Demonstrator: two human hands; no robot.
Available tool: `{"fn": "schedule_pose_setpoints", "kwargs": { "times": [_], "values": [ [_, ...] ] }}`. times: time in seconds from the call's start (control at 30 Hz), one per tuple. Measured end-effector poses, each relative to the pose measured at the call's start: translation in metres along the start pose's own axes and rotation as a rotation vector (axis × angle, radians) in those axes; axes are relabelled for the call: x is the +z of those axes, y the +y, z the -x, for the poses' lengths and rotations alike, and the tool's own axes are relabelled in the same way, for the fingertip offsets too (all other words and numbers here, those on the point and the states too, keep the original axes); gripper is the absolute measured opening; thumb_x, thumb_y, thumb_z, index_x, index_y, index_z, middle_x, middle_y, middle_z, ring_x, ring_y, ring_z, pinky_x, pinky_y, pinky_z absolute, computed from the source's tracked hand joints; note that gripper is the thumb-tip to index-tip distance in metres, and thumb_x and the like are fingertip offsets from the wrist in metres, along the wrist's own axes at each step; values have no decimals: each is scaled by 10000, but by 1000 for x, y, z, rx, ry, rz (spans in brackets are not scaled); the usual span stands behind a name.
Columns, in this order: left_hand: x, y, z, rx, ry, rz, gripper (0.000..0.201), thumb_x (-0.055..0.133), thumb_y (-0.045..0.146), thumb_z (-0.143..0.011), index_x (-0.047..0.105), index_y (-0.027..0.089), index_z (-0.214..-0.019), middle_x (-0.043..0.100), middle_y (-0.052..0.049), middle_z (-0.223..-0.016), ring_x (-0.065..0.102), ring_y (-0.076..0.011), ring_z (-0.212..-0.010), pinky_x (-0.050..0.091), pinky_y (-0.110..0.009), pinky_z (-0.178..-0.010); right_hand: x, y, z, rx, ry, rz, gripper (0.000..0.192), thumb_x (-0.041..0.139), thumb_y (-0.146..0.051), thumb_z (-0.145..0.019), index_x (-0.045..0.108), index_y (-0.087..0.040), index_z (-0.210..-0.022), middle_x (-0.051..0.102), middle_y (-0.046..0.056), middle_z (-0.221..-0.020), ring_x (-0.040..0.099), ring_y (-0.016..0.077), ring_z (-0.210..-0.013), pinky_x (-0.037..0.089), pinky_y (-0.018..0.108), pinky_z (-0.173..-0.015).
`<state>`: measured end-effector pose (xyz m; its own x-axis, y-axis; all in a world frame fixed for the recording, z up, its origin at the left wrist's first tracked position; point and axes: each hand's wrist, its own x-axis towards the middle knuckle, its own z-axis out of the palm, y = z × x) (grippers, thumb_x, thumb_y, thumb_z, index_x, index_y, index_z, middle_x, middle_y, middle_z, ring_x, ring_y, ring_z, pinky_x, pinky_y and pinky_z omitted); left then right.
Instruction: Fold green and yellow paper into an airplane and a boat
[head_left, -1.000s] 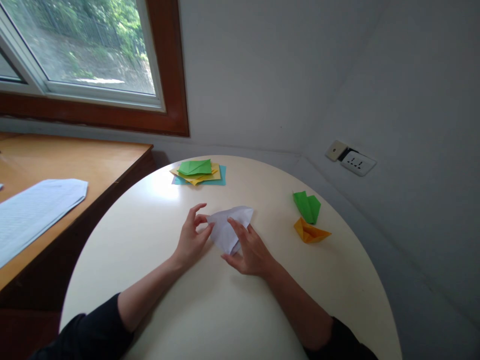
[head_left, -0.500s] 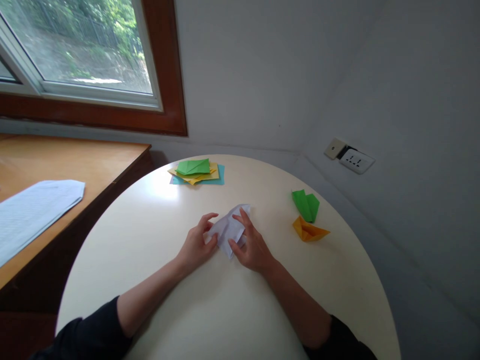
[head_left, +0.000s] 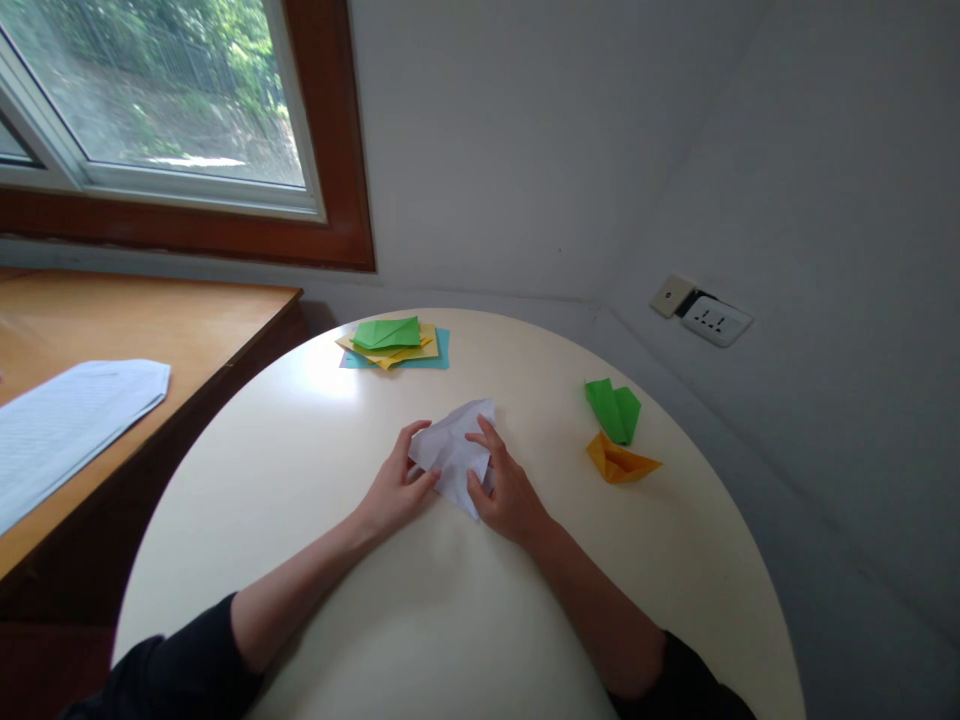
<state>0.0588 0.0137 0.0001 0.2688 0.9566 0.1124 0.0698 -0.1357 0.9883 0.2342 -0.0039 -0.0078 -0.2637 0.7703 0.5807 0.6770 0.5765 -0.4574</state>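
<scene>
A creased sheet of white paper [head_left: 454,452], partly folded, is between my two hands just above the middle of the round table. My left hand [head_left: 397,478] grips its left edge, thumb at the lower side and fingers behind. On the right side, my right hand [head_left: 506,485] holds the paper with its thumb low and fingers at the upper edge. Part of the paper's right side is hidden by the fingers of that hand.
Folded green paper [head_left: 613,410] and an orange paper boat [head_left: 620,461] lie on the round white table [head_left: 420,630] at right. Stacked coloured papers [head_left: 386,338] sit at the far edge. A wooden desk [head_left: 187,310] with white sheets [head_left: 82,420] stands left.
The white paper has spread wider between my hands, and its lower corner has shifted right. Both hands keep nearly the same place, still holding it.
</scene>
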Motion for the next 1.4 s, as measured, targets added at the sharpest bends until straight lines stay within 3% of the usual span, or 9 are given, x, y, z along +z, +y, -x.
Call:
{"fn": "schedule_pose_setpoints", "kwargs": {
  "times": [0.13, 0.33, 0.5, 0.67, 0.9, 1.03, 1.17, 1.4],
  "values": [
    [-1, 0, -2, -78, -20, 71, 601, 593, 353, -722, 330, 202, -1241, 611, -9, -870, 577, -138, -751, 454, -263, -700, 0, 0, 1, -7, -5, 3, 700, 417, -120, -797, 87, -200, -1410, 572, 139, -1178, 622, 176, -820, 542, 320, -697],
    [-2, 0, -2, -3, -91, 18, 501, 542, 332, -777, 362, 204, -1227, 652, 31, -689, 610, -152, -821, 326, -361, -963, 1, 2, 1, 4, -8, -6, 714, 419, -101, -775, 103, -206, -1406, 578, 137, -1164, 622, 167, -776, 539, 317, -698],
    [-1, -2, -2, -53, -98, 55, 505, 550, 344, -764, 364, 199, -1211, 657, -13, -766, 604, -168, -796, 440, -317, -777, 0, 2, 0, -7, -8, -15, 711, 417, -96, -773, 110, -208, -1405, 579, 133, -1165, 626, 183, -864, 530, 342, -769],
    [1, 6, -3, -175, -9, 188, 515, 614, 365, -705, 411, 219, -1156, 624, 2, -810, 593, -142, -683, 464, -267, -642, -2, 0, -1, -110, 10, 19, 708, 396, -74, -768, 123, -234, -1402, 584, 99, -1179, 589, 197, -1017, 466, 421, -921],
    [-2, 13, -8, -283, -10, 402, 457, 629, 307, -664, 520, 186, -1091, 636, -43, -989, 604, -176, -835, 468, -274, -717, -5, -2, -1, -198, -24, 22, 693, 408, -58, -760, 184, -230, -1393, 608, 90, -1120, 606, 195, -929, 524, 365, -832],
    [-5, 9, -10, -258, -14, 370, 461, 619, 285, -645, 562, 167, -1087, 637, -64, -1039, 591, -204, -914, 454, -293, -766, -4, 0, 0, -184, -37, 28, 680, 398, -57, -761, 198, -230, -1387, 622, 87, -1087, 614, 192, -902, 534, 345, -803],
    [-6, 8, -11, -264, -73, 247, 516, 551, 281, -659, 541, 166, -1162, 660, -33, -870, 596, -200, -851, 442, -291, -714, -2, 2, 2, -132, -9, 37, 668, 385, -51, -767, 198, -230, -1383, 621, 91, -1106, 630, 165, -784, 548, 297, -721],
    [-6, 5, -10, -165, -101, 117, 514, 491, 267, -675, 533, 155, -1175, 670, -42, -954, 597, -189, -846, 442, -286, -719, -3, 3, 1, -134, 103, 54, 661, 399, -48, -774, 219, -249, -1378, 571, 105, -1188, 616, 189, -941, 544, 314, -772]
  ]
}}
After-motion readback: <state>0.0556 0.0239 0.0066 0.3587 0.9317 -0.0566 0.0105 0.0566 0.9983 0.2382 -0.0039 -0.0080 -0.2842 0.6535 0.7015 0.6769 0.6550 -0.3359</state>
